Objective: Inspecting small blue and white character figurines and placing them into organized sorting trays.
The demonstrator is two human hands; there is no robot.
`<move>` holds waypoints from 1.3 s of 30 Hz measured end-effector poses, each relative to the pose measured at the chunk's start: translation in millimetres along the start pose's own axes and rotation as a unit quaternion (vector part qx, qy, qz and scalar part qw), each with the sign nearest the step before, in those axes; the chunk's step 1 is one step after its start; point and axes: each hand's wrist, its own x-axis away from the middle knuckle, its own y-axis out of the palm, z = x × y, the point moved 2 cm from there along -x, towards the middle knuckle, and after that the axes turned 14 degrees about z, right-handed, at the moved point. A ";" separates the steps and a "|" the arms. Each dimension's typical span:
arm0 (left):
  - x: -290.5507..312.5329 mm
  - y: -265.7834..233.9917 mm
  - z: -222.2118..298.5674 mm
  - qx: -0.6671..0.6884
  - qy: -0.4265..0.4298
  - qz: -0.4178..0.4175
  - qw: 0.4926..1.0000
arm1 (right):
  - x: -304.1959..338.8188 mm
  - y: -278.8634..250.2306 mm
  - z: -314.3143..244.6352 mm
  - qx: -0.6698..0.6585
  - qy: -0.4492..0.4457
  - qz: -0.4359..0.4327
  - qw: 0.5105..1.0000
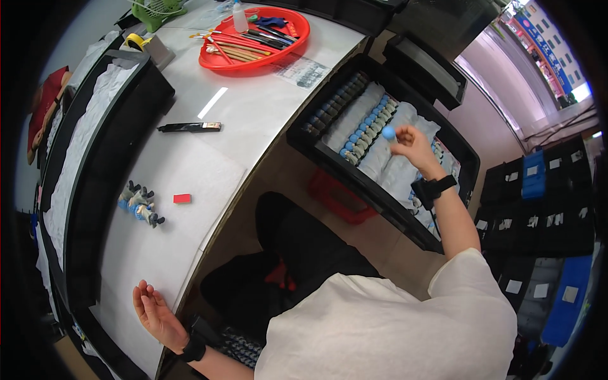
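Note:
Over the black crate (465,166) on my right, my right hand (411,147) is closed in a pinch. A small round blue piece (388,132) shows at its fingertips, the same blue as the tops of the figurines (370,126) lined up in the crate. Whether more of it lies behind the fingers, I cannot tell. My left hand (157,320) rests near the table's front edge, palm turned up, fingers stretched and holding nothing. Farther up the table lie several small blue and grey figurines (139,204) in a cluster, beside a red block (182,198).
A long black tray (117,158) lined with white sheeting borders the table's left side. Beyond the figurines lies a black knife-like tool (190,127). A red basin (305,39) with brushes and a bottle (239,16) stands at the far end. Dark bins (538,218) are stacked far right.

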 end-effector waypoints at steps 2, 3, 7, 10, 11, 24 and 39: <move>0.5 0.0 1.1 -0.006 0.001 0.011 1.000 | 5.8 -25.9 37.9 0.073 0.111 -0.041 0.990; -0.2 -3.3 1.5 -0.008 0.002 0.008 1.000 | 11.2 -30.5 53.2 0.091 0.142 -0.068 0.983; 0.8 -4.9 2.7 -0.017 -0.001 0.007 1.000 | 25.4 -25.4 94.6 0.142 0.225 -0.118 0.957; 1.3 0.3 1.1 -0.013 -0.005 0.009 1.000 | 23.3 -22.0 127.4 0.156 0.240 -0.155 0.945; 0.0 2.1 -1.4 -0.009 -0.009 0.008 1.000 | 21.0 -21.6 135.9 0.195 0.225 -0.169 0.939; 3.9 20.0 9.7 0.008 -0.030 0.054 0.998 | -0.9 1.5 91.0 0.418 -0.150 -0.081 0.892; 9.6 16.3 11.8 -0.006 -0.022 0.011 1.000 | 115.3 347.3 -203.0 0.088 -0.499 -0.344 0.791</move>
